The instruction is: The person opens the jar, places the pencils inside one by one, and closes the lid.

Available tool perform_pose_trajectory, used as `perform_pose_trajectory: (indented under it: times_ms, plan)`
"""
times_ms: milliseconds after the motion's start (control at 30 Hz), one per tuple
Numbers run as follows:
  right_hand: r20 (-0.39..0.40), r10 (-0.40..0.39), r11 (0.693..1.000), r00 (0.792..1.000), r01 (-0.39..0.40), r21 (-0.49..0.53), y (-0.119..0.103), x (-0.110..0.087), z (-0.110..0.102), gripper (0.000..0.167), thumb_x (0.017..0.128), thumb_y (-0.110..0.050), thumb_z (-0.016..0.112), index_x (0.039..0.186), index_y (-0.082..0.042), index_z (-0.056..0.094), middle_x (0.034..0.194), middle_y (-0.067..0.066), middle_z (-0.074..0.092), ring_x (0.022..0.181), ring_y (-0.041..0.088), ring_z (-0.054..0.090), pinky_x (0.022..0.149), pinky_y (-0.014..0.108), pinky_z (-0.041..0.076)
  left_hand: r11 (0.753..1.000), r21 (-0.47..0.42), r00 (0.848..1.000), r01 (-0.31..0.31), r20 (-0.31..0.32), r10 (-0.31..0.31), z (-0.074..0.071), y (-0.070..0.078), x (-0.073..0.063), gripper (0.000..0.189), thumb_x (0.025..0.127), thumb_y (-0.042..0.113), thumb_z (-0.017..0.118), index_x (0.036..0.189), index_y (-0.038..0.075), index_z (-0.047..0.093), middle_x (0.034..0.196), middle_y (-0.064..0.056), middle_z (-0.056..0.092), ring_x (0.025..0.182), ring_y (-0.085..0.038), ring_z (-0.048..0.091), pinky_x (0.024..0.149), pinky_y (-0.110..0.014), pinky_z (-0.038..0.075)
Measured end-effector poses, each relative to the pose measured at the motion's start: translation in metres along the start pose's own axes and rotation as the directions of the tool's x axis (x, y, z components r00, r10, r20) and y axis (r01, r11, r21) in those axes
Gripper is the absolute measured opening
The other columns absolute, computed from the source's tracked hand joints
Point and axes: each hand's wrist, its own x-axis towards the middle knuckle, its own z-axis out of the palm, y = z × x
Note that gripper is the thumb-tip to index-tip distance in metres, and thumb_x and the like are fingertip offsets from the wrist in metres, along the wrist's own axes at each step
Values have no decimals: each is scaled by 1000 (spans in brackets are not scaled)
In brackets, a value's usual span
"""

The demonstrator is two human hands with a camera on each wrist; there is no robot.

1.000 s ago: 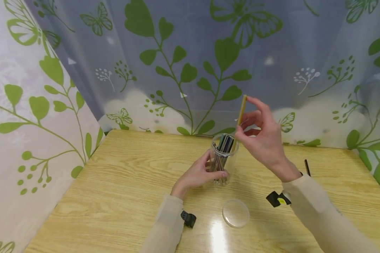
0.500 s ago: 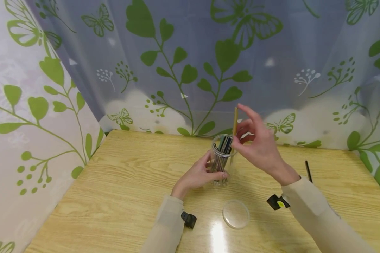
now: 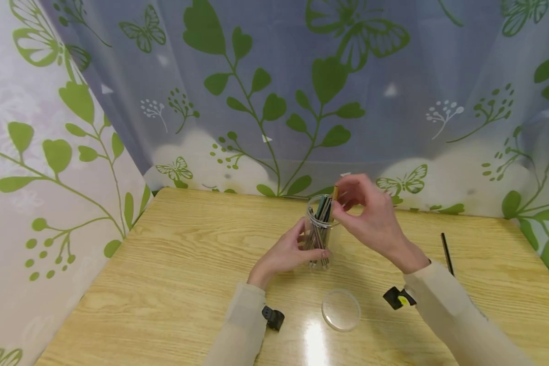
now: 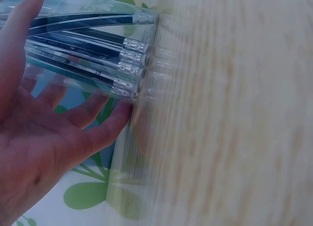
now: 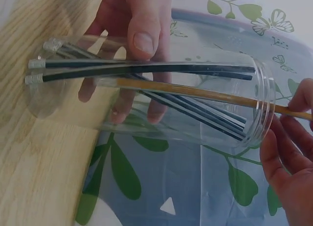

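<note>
My left hand (image 3: 283,253) grips a clear jar (image 3: 308,209), thumb across its front and fingers behind. Dark pencils (image 5: 151,68) with silver ferrules lean inside the jar, ferrule ends at its base, as the left wrist view also shows on the pencils (image 4: 80,64). At the jar's mouth, my right hand (image 3: 372,218) pinches the upper end of a yellow pencil (image 5: 195,91) between thumb and fingers. Most of that pencil is inside the jar, its pale lower end short of the base.
A round clear lid (image 3: 340,310) lies on the wooden table (image 3: 174,284) in front of the jar. One dark pencil (image 3: 447,251) lies to the right, partly behind the right sleeve. A leaf-patterned curtain (image 3: 279,76) hangs behind the table.
My right hand has moved down and left, lowering the yellow pencil from above the rim deep into the jar. The left hand and jar have stayed in place.
</note>
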Motion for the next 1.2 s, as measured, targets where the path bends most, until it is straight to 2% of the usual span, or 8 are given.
perform_pose_trajectory:
  times_ms: [167,333,433,600,700,1033,1200]
  plan:
    - [27,14,1000,1000,-14,1,1,-2,0,28,82,13,74,105,1,65,89,7,75,75,0,65,68,20,58,1000,3,1000,-2,-4,2,0,0,0,80,88,37,82,149,57,34,152,10,48,142,-29,48,114,-50,45]
    - [47,-27,999,999,29,-27,1,-2,1,23,83,9,76,102,-2,70,89,5,76,77,4,67,70,19,58,1000,4,1000,-6,-5,6,0,1,0,79,88,35,82,148,57,35,152,11,48,142,-28,47,115,-50,44]
    - [104,-33,997,994,40,-71,0,-3,1,21,84,6,76,101,-6,71,88,1,76,78,6,68,71,20,57,1000,1,1000,-3,-1,3,0,1,0,79,89,34,81,148,57,35,152,11,48,142,-27,47,114,-50,44]
    - [228,-17,982,973,60,-182,-5,-4,1,14,89,-3,74,100,-12,72,86,-2,75,78,8,69,73,32,56,1000,0,1000,7,-3,-7,0,1,0,80,88,36,82,147,59,34,150,10,50,141,-28,49,113,-51,45]
    - [262,-10,976,965,66,-205,-6,-3,1,9,91,-7,72,98,-13,73,86,-2,75,79,9,69,77,40,56,1000,2,1000,9,-6,-9,0,1,-1,79,87,38,82,146,60,35,148,11,52,141,-28,49,112,-51,45]
    - [278,-48,966,959,116,-230,-6,-4,1,8,93,-10,72,100,-13,76,88,-1,75,83,14,68,82,41,52,1000,20,1000,-13,-5,13,-1,0,0,76,89,37,81,146,58,36,151,12,49,143,-29,47,112,-52,46]
    - [232,-44,978,972,89,-189,-6,-7,-2,14,91,-5,74,104,-10,76,96,0,77,88,13,69,81,36,55,1000,21,1000,-19,4,19,-1,0,0,77,90,36,80,148,55,35,147,9,53,143,-28,48,114,-51,45]
